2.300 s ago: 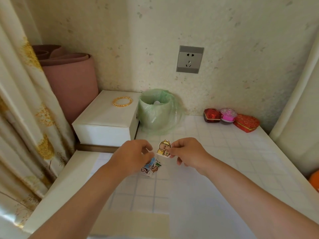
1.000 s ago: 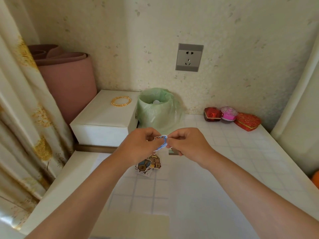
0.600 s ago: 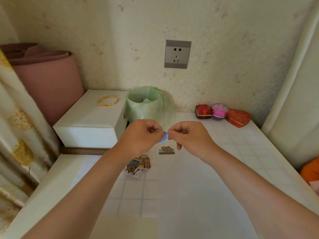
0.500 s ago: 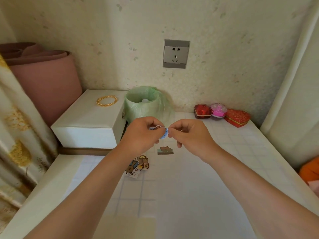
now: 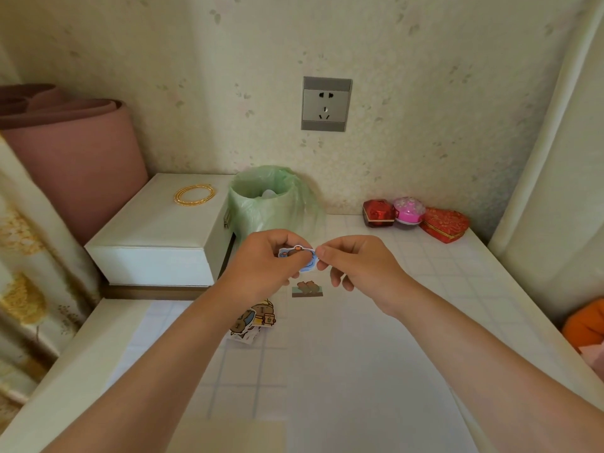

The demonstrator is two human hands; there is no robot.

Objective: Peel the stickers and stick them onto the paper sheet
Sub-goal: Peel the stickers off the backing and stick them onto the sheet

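Already one brown-animal sticker lies flat on the paper sheet near its far left corner, where a couple of seconds ago there was none, and the hands have gone on to a blue sticker. The left hand grips its left side with curled fingers. The right hand pinches its right edge between thumb and forefinger, both raised above the desk. Half a second ago the blue piece was nearly hidden between the knuckles; now its face shows, so the backing is probably starting to part. The remaining stickers sit heaped just off the sheet's left edge, so most of the job is left.
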